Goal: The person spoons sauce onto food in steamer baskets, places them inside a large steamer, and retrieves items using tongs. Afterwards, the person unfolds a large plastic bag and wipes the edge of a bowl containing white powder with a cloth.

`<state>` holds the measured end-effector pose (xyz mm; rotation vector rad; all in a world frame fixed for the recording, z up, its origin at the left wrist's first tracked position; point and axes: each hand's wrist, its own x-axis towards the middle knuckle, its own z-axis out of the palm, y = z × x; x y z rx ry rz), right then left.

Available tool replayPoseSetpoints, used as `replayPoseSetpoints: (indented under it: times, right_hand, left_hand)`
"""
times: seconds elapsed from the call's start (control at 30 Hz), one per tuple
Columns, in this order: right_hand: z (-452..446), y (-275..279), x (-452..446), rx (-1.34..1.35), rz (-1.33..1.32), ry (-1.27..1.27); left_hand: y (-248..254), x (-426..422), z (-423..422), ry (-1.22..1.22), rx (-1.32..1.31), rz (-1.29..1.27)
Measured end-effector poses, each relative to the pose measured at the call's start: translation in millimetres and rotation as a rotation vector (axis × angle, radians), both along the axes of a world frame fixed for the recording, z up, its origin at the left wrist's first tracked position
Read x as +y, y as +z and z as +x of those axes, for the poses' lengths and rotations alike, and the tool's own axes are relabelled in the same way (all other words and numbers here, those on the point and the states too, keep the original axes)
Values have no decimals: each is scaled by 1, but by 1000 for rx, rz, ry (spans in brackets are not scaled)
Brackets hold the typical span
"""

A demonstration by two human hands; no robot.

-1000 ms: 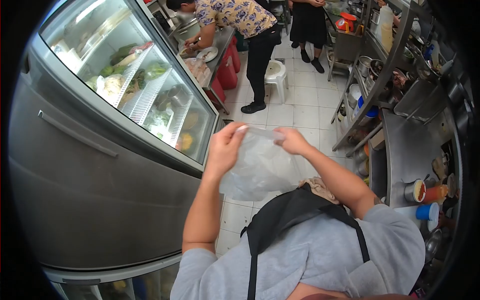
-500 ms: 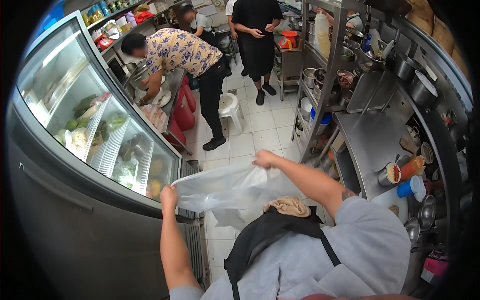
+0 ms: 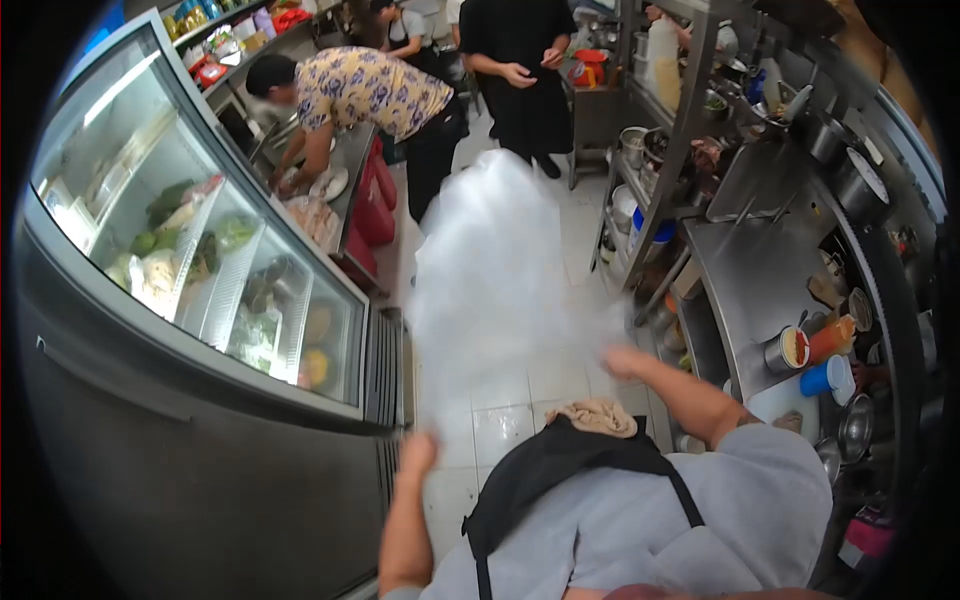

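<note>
A translucent white plastic bag (image 3: 490, 265) billows out in front of me, puffed up with air and smeared by motion. At its lower left edge, my left hand (image 3: 418, 452) is closed on the bag, beside the fridge's vent grille. My right hand (image 3: 624, 362) grips the bag's lower right edge, near the metal shelving; its fingers are blurred. Below the bag, a beige cloth (image 3: 597, 417) is tucked at the waist of my black apron (image 3: 560, 465).
To the left stands a glass-door fridge (image 3: 210, 260) holding vegetables. A person in a patterned shirt (image 3: 370, 90) bends over a counter ahead; a person in black (image 3: 520, 80) stands further back. On the right are a steel table (image 3: 750, 290) and a shelf rack (image 3: 655, 170) with pots.
The bag, stretched flat between my hands before, has swung forward and up and filled out. Both hands have dropped closer to me, my right hand also moving to the right.
</note>
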<state>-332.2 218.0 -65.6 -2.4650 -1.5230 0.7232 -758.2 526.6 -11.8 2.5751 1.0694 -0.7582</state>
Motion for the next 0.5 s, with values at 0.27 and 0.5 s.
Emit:
replayPoseSetpoints:
  times: [0.27, 0.5]
  right_hand:
    - [-14, -57, -8, 404, -112, -587]
    - [-39, 317, 181, 384, 1506, -475]
  left_hand:
    - [-124, -16, -84, 1502, -1198, -812]
    - [270, 62, 24, 563, -2187, 112]
